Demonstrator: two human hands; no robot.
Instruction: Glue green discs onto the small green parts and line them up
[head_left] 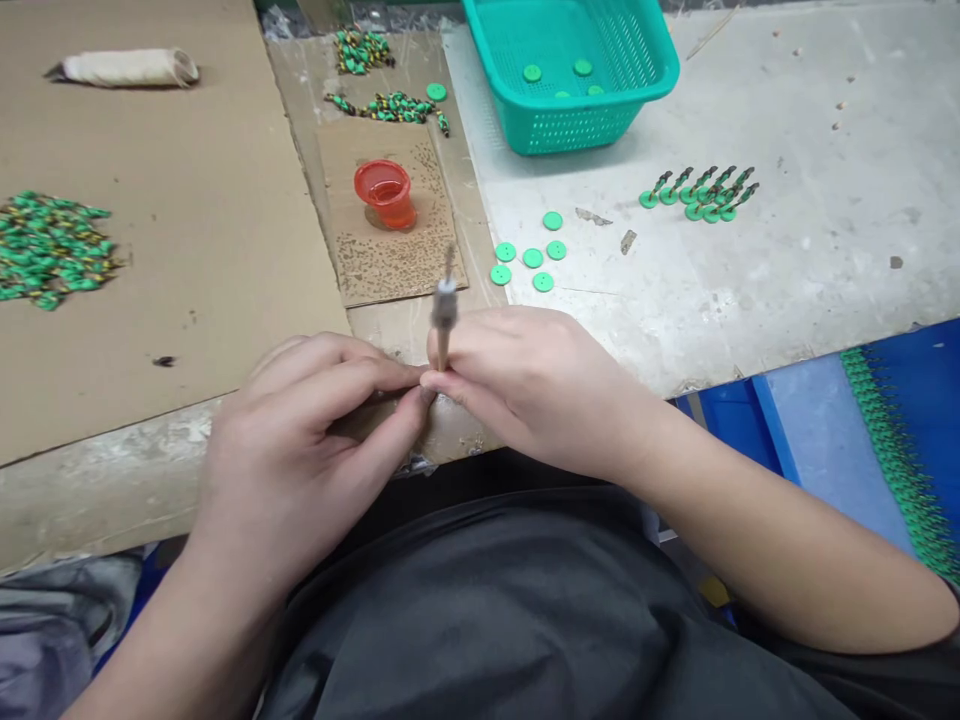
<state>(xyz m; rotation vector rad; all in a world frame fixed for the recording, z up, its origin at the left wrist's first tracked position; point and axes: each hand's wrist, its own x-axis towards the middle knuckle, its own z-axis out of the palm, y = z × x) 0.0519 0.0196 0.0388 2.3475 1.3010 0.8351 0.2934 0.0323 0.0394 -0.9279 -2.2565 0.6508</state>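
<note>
My right hand [525,370] pinches a thin wooden-handled tool [445,310] that stands upright. Its upper part is dark and blurred, with a whitish band and a fine tip, so its exact kind is unclear. Close against it, my left hand [307,420] has thumb and forefinger pressed together at the right fingertips; whatever they hold is hidden. Just beyond the hands lie several loose green discs [532,258] with small holes. A red cup [384,193] with liquid in it stands on a speckled cardboard piece [390,265].
At the back is a green basket [570,130] holding several discs. Small figures on green bases [709,195] stand at right. Green-black pieces are piled at left [52,245] and at the back [397,107]. A wrapped cone [127,67] lies on the cardboard. Blue trays are below right.
</note>
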